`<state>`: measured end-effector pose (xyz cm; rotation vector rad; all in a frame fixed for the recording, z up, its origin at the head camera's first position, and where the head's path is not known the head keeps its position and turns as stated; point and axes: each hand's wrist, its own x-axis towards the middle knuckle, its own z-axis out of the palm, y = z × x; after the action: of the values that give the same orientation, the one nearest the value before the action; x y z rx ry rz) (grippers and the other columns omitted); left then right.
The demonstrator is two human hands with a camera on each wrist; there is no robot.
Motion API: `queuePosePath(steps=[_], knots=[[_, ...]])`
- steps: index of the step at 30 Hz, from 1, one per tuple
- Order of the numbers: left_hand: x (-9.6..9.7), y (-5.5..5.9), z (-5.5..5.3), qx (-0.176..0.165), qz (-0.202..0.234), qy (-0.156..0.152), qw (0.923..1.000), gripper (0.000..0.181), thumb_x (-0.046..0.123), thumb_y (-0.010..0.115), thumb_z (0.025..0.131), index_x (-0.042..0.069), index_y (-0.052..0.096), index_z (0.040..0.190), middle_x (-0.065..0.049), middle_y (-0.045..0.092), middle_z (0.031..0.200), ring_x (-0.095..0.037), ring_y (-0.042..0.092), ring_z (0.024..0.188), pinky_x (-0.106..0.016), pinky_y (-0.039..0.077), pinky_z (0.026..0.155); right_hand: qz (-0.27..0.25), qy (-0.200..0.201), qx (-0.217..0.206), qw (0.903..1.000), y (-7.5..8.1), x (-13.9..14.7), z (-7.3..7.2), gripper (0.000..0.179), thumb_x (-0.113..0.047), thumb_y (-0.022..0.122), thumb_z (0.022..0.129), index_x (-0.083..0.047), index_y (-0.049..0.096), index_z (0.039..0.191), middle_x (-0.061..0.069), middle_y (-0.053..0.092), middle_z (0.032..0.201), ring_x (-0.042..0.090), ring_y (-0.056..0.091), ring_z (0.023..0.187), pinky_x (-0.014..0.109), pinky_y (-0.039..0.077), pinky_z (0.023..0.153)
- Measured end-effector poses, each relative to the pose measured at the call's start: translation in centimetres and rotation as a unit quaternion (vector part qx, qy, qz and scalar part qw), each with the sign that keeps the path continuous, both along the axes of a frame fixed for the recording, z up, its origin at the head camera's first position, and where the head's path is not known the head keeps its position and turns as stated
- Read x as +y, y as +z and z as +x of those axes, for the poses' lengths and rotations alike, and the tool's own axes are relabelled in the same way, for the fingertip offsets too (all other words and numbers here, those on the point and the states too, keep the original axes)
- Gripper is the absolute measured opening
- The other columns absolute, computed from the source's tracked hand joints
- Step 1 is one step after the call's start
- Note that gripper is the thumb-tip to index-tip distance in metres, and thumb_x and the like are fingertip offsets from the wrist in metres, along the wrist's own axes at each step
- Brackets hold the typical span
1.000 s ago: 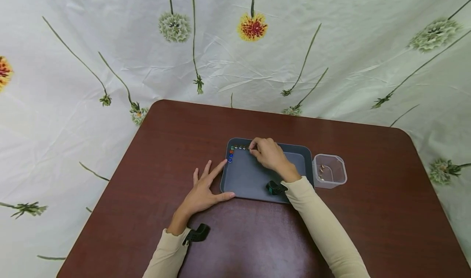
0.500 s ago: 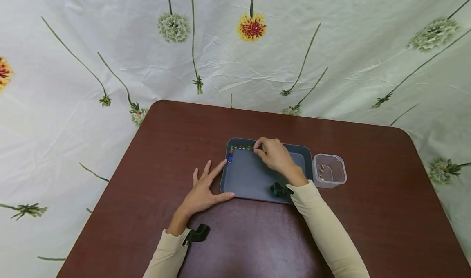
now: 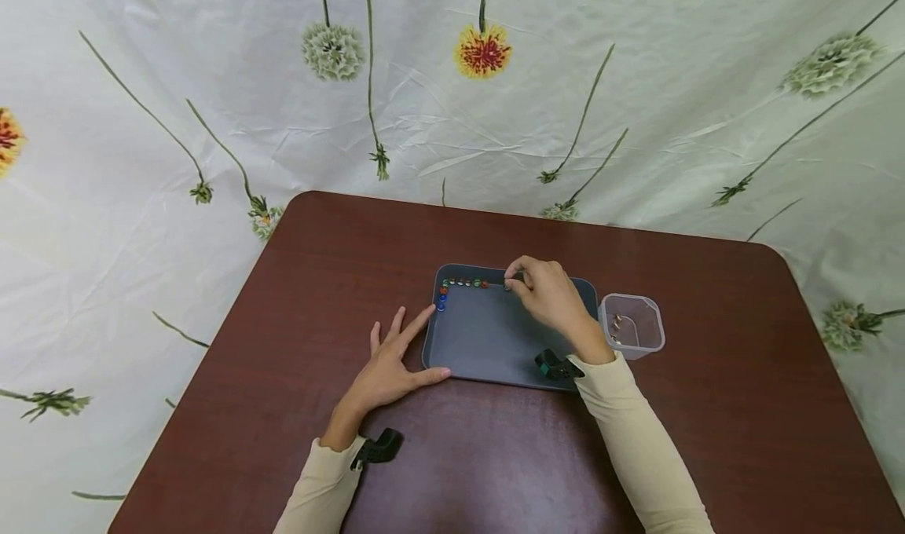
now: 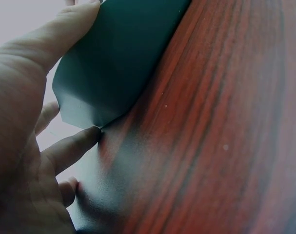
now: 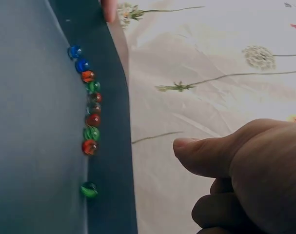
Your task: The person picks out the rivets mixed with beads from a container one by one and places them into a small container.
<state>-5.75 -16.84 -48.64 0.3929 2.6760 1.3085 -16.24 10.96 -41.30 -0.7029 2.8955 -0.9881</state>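
A dark grey tray (image 3: pixel 481 341) lies on the table. A line of glass marbles (image 3: pixel 467 283) runs along its far-left corner: blue, orange, green and red ones. One green marble (image 5: pixel 88 189) sits apart from the line's end, in the right wrist view. Above that marble is my right hand (image 3: pixel 551 294), thumb and index tips close together. In the right wrist view its thumb (image 5: pixel 201 153) and curled fingers show no marble; the index finger is hidden. My left hand (image 3: pixel 389 373) is spread, its straight index finger and thumb touching the tray's left side and near-left corner.
Just right of the tray stands a clear plastic container (image 3: pixel 632 326) with several small things inside, too small to make out. The brown wooden table (image 3: pixel 728 408) ends at a floral cloth (image 3: pixel 417 126) behind it.
My right hand has moved right along the tray's far side, away from the end of the line, uncovering a green and a red marble there. The left hand has stayed in place.
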Motion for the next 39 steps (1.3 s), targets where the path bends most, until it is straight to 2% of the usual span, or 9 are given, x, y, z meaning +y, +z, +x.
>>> queuePosePath(steps=[17,23,32,39], knots=[[0.0,-0.2,-0.1,-0.004,-0.008,-0.004,1.0000,0.099,0.051,0.080,0.082,0.036,0.023,0.160,-0.004,0.028,0.165,-0.033,0.000,0.157,-0.065,-0.016,0.116,0.001,-0.040,0.020,0.9990,1.7,4.1,1.3,0.010,-0.013,0.069,0.096,-0.005,0.071,0.103,-0.004,0.031,0.050,0.013,0.030,0.044,0.026,0.025,0.047],[-0.1,0.0,-0.1,0.005,-0.001,-0.006,1.0000,0.098,0.050,0.080,0.081,0.034,0.024,0.160,-0.008,0.030,0.164,-0.038,0.002,0.156,-0.068,-0.016,0.115,-0.003,-0.058,0.031,0.9978,1.8,5.9,1.7,0.010,-0.012,0.070,0.095,-0.004,0.071,0.102,-0.005,0.029,0.050,0.013,0.028,0.043,0.026,0.023,0.046],[-0.1,-0.3,-0.1,0.000,-0.011,-0.004,0.9999,0.098,0.050,0.079,0.083,0.036,0.022,0.160,-0.005,0.028,0.165,-0.034,0.000,0.157,-0.065,-0.017,0.116,-0.001,-0.082,0.029,0.9962,1.5,8.3,2.4,0.009,-0.012,0.069,0.096,-0.005,0.070,0.101,-0.004,0.031,0.053,0.011,0.031,0.044,0.026,0.028,0.048],[0.0,-0.5,-0.2,-0.004,-0.011,-0.003,0.9999,0.098,0.051,0.079,0.083,0.036,0.022,0.161,-0.004,0.027,0.165,-0.032,-0.001,0.157,-0.065,-0.017,0.116,0.005,-0.099,0.033,0.9945,1.4,10.1,2.9,0.009,-0.011,0.067,0.097,-0.003,0.069,0.101,-0.005,0.032,0.052,0.012,0.031,0.042,0.026,0.025,0.044]])
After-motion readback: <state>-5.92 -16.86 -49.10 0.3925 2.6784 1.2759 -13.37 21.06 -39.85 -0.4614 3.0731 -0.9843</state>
